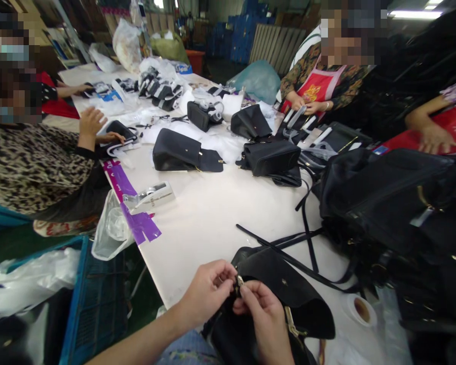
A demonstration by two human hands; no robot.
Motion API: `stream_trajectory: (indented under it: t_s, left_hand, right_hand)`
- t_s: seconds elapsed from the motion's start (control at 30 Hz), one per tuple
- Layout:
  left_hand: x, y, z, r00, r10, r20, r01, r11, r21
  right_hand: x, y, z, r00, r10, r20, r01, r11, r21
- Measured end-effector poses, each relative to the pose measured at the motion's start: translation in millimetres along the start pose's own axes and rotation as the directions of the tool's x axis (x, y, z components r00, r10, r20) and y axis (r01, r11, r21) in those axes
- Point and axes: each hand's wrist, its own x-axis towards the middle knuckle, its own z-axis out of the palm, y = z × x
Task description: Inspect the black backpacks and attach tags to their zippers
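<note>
Your right hand (264, 309) pinches a metal fitting (240, 280), black bag (283, 279) beneath; your left hand (212, 289) curls alongside, grip unclear.

Black is shown by the nearest bag (304, 296), gold by its hardware (290, 319), off-white by the table (205, 218), blue by the crate (93, 299), and leopard print by a shirt (41, 167).

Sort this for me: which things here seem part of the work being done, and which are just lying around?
Seemingly in use:
- black bag with its flap out
- small metal piece being handled

Seemingly just nearby:
- white roll
- purple tape on the table edge
- blue crate
</note>
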Motion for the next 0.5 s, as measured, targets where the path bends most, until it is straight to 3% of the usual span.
stream_trajectory:
  t_s: [0.1,0.17,0.23,0.33,0.5]
  left_hand:
    - [5.8,7.3,-8.8,0.965,0.245,0.097,-0.257,0.957,0.138]
    - [11.5,7.6,-13.7,0.939,0.273,0.211,-0.306,0.942,0.141]
    - [16.8,4.7,-15.3,0.945,0.187,0.268,-0.211,0.975,0.065]
    - [20.5,-1.4,-11.1,0.959,-0.005,0.283,0.025,0.997,-0.068]
    - [18.4,-7.1,3.1,0.983,-0.115,0.145,0.133,0.984,-0.121]
  right_hand:
    - [1.8,-8.3,-2.1,0.992,0.117,0.054,-0.122,0.988,0.096]
    - [2.0,-11.1,-2.3,0.983,0.161,0.092,-0.172,0.976,0.13]
    - [1.5,-11.4,-2.6,0.979,0.17,0.111,-0.184,0.975,0.126]
    - [0.8,-8.1,-4.0,0.987,0.113,0.112,-0.121,0.99,0.069]
    - [0.9,1.4,-3.0,0.998,-0.003,0.059,0.005,1.0,-0.031]
